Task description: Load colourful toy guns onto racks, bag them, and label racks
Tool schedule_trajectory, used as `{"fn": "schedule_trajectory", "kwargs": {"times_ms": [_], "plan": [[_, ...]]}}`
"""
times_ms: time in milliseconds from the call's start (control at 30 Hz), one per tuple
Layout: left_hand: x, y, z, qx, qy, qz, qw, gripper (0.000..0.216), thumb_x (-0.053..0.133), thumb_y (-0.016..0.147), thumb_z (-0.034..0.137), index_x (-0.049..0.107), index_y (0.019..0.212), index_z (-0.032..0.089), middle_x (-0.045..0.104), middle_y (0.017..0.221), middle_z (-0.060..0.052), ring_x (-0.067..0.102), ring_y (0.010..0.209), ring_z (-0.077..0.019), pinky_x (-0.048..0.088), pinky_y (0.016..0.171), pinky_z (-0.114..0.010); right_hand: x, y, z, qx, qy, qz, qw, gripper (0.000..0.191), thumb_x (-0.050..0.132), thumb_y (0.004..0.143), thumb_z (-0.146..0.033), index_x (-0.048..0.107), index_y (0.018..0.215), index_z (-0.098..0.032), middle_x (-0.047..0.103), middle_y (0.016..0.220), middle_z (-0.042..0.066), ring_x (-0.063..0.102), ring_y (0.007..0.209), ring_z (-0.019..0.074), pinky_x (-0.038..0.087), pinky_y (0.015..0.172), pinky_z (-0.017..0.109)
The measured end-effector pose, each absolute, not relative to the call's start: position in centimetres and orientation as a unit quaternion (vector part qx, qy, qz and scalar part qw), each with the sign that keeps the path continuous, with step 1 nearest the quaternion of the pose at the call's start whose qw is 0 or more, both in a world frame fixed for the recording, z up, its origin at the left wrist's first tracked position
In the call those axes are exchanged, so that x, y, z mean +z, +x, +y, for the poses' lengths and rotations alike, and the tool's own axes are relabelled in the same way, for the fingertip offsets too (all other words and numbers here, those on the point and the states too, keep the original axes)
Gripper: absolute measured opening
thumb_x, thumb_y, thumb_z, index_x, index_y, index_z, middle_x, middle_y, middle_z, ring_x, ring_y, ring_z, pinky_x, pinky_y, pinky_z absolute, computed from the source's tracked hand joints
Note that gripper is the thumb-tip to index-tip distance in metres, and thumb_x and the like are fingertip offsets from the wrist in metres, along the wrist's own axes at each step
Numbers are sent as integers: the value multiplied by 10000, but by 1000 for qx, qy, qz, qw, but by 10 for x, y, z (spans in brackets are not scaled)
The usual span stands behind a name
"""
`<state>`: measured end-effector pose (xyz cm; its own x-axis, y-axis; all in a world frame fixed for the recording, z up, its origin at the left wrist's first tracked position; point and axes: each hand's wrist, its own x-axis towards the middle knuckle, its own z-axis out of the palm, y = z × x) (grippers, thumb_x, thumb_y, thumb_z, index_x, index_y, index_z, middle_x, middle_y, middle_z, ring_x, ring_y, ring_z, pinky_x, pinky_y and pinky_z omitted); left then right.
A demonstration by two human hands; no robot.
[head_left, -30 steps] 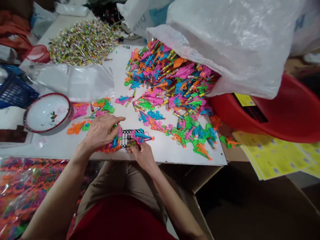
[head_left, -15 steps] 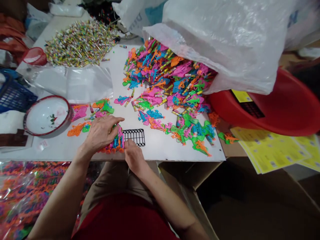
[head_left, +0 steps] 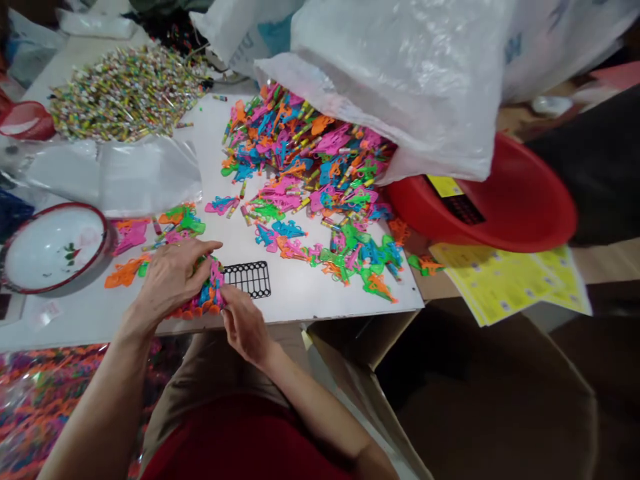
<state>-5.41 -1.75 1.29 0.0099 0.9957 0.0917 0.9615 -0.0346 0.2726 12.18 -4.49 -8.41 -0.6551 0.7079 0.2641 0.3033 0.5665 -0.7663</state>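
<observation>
My left hand lies over a packed row of small coloured plastic toy guns at the near edge of the white table, fingers curved down on them. My right hand touches the right end of that row with its fingertips, beside a black plastic grid rack whose right part shows bare. A big pile of loose toy guns in pink, blue, green and orange spills from a clear plastic bag further back.
A white bowl with a red rim stands at the left. Clear bags and a heap of small coloured sticks lie behind it. A red basin and yellow label sheets sit at the right, an open cardboard box below.
One second ago my right hand held a pink and blue toy gun over the rack. That toy now stands in the row, and the right hand rests at the row's end. The view shifted left.
</observation>
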Motion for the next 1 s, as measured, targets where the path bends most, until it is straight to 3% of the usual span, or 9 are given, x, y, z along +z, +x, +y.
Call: {"fn": "schedule_trajectory", "kwargs": {"times_ms": [67, 167, 300, 500, 567, 700, 833, 900, 1000], "plan": [[12, -55, -18, 130, 707, 692, 64, 379, 401, 897, 309, 634, 1183, 222, 705, 1077, -65, 652, 964, -250, 475, 877, -413, -81, 131, -37, 338, -281, -861, 257, 498, 369, 931, -211, 389, 1429, -231, 528, 1407, 47, 465, 1320, 156, 444, 1076, 270], [11, -57, -18, 137, 717, 679, 77, 392, 396, 899, 324, 623, 1196, 207, 697, 1104, -83, 641, 1013, -270, 473, 902, -428, -74, 166, 6, 327, -258, -874, 250, 437, 429, 884, -161, 531, 1303, -229, 615, 1293, 53, 558, 1210, 177, 482, 1015, 292], [9, -59, -18, 129, 727, 670, 76, 398, 375, 904, 338, 619, 1198, 227, 702, 1090, -82, 642, 1019, -291, 474, 907, -445, -66, 208, 104, 220, -430, -837, 256, 347, 380, 908, -151, 605, 1172, -145, 654, 1101, 119, 614, 1015, 202, 508, 887, 339], [8, -59, -20, 98, 724, 680, 55, 447, 344, 921, 335, 558, 1289, 197, 712, 1068, -103, 654, 999, -296, 451, 922, -501, -51, 189, 206, -7, -460, -885, 68, 281, 449, 911, -155, 633, 1117, -104, 560, 1245, 187, 499, 1147, 297, 430, 932, 417], [9, -57, -19, 95, 731, 676, 31, 456, 341, 923, 335, 538, 1305, 183, 697, 1120, -119, 639, 1045, -300, 395, 993, -542, -47, 180, 207, -37, -441, -895, 54, 261, 452, 926, -158, 631, 1108, -108, 535, 1282, 193, 478, 1160, 302, 413, 938, 426], [13, -52, -12, 92, 750, 655, -6, 432, 368, 933, 388, 555, 1275, 202, 566, 1350, -138, 529, 1230, -326, 285, 1077, -586, -46, 171, 172, -19, -317, -945, 76, 256, 418, 961, -167, 616, 1124, -161, 562, 1237, 146, 488, 1121, 260, 408, 926, 400], [14, -44, -3, 61, 756, 651, 37, 422, 377, 940, 411, 582, 1251, 211, 672, 1173, -112, 607, 1109, -280, 397, 1009, -471, -55, 162, 118, 58, -163, -983, 69, 253, 433, 956, -141, 591, 1145, -197, 618, 1109, 90, 534, 1045, 219, 420, 920, 374], [14, -41, 0, 30, 745, 665, 53, 405, 352, 947, 366, 615, 1211, 207, 707, 1041, -101, 651, 990, -262, 457, 910, -418, -61, 157, 96, 91, -184, -976, 71, 228, 466, 940, -143, 597, 1118, -200, 636, 1056, 86, 556, 1011, 226, 431, 910, 383], [18, -36, 2, 3, 737, 673, 68, 397, 331, 939, 278, 629, 1189, 201, 707, 1031, -102, 663, 953, -264, 478, 827, -394, -70, 145, 76, 108, -325, -937, 63, 192, 456, 943, -175, 625, 1035, -180, 662, 977, 124, 590, 948, 257, 465, 846, 392]]}}
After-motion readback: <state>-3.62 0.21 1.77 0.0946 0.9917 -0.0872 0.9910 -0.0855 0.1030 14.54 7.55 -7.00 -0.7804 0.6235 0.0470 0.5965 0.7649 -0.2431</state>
